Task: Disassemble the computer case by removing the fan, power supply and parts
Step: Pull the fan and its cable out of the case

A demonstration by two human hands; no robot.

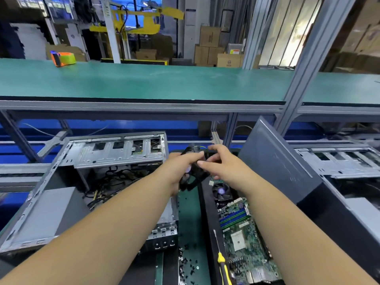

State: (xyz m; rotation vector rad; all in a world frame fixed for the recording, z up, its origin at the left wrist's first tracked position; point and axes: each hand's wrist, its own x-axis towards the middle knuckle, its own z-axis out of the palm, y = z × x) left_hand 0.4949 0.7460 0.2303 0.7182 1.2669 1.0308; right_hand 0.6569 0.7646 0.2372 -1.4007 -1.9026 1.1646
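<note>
Bright, even indoor light overall; strong glare from the window (292,36) upper right, washed out. Wide-angle bending at edges, shelf frame (144,104) curves. Hands motion-blurred, background soft. Shadows soft, dim under the shelf.

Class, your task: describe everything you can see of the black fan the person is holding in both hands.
The fan is black, seemingly plastic, blurred and largely hidden. It is held in the air above the green mat strip between the open computer case and the tray with the motherboard. The left hand curls round it from the left; the right hand pinches its upper right part. A thin wire ending in a small white connector hangs below. Its blades cannot be made out.
</note>
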